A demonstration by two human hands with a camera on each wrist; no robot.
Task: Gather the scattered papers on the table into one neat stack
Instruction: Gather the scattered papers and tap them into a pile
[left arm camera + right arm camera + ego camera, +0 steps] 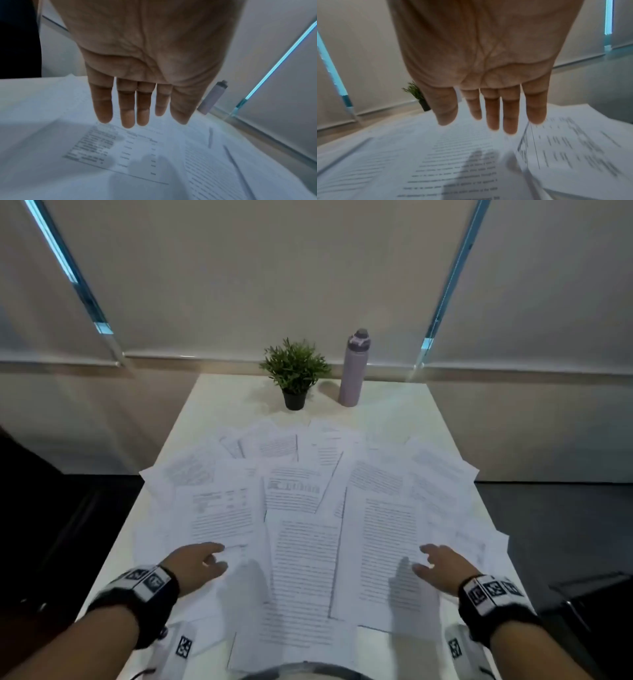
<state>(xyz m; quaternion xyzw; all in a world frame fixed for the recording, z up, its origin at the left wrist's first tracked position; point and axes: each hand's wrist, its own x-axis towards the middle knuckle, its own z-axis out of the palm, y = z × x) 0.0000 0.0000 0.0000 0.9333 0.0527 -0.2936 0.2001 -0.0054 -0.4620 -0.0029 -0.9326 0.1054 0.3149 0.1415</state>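
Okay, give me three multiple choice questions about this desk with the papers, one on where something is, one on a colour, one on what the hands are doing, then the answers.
1. Where does the potted plant stand?
A. At the far end of the table, left of the bottle
B. On the papers near the hands
C. On the floor

2. What colour is the water bottle?
A. Bright green
B. Pale purple
C. Red

3. What state are the left hand and right hand in?
A. Both clenched round a thick stack
B. One holding the bottle
C. Both open, fingers straight, over the scattered papers

Answers: 1 A, the head view shows it beside the bottle at the far edge. 2 B, its body looks lilac. 3 C, both wrist views show straight fingers holding nothing.
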